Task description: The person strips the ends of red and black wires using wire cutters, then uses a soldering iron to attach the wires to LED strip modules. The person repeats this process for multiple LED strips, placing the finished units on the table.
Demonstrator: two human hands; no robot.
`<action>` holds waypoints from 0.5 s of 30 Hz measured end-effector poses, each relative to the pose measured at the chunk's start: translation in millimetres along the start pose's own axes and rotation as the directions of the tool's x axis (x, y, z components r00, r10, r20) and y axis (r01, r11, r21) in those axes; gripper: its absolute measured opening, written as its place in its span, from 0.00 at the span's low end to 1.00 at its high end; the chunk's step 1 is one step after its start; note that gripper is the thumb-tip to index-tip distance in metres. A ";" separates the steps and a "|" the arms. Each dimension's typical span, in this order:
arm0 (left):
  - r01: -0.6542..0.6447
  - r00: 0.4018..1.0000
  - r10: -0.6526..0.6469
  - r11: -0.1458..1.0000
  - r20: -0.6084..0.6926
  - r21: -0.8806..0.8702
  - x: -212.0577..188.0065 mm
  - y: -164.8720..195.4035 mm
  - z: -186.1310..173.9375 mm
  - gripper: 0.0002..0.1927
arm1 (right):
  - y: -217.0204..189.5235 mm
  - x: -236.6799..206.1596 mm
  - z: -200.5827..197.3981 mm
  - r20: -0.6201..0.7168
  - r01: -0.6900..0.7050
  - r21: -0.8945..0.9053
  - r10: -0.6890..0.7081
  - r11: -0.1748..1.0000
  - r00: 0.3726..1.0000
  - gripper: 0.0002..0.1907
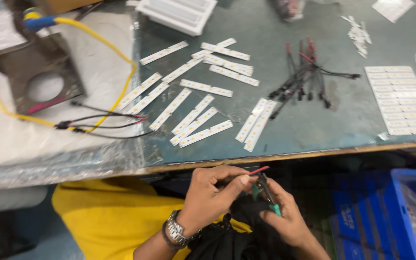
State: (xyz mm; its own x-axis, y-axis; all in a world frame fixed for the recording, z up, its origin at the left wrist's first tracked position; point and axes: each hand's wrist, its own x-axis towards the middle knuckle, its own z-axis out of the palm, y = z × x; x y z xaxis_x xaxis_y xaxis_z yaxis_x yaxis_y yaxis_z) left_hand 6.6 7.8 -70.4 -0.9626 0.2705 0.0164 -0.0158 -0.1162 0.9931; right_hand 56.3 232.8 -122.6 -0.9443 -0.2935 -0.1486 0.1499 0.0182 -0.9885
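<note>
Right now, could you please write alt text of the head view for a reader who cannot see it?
Below a green workbench edge, the left hand pinches a red and black wire while the right hand holds green-handled pliers at it. White LED strips and a bundle of wires lie on the bench.

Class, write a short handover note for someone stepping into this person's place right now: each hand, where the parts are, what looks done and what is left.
Left hand: pinching a red and black wire below the table edge.
Right hand: grip on a small green-handled cutter, its tip at the wire.
On the green table: loose white LED strips, a pile of red and black wires, uncut strip sheets at right.
Done: cannot tell; no strip on the table shows a wire attached.
Left: the wire in hand, and seemingly the pile.
</note>
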 end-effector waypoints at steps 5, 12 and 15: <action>0.077 0.997 -0.077 0.990 -0.006 0.118 8.7 -3.5 2.9 0.11 | 1.4 -0.4 0.2 -0.028 -0.012 0.029 0.013 1.000 1.000 0.39; 0.257 0.966 -0.256 0.962 -0.023 0.087 12.8 -20.8 0.2 0.12 | 5.5 5.2 -0.8 -0.023 -0.079 0.070 0.081 0.994 0.996 0.38; 0.223 0.975 -0.224 0.968 0.000 0.119 11.3 -31.4 -4.2 0.12 | 12.6 8.2 2.1 0.003 -0.092 0.039 0.091 0.995 0.996 0.38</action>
State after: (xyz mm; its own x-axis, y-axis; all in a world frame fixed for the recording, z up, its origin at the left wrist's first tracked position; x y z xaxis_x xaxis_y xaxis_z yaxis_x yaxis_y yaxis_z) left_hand -4.9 10.5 -101.9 -0.9345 0.2899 -0.2067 -0.1974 0.0615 0.9784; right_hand 51.0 228.6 -136.2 -0.9258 -0.2933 -0.2383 0.2471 0.0072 -0.9690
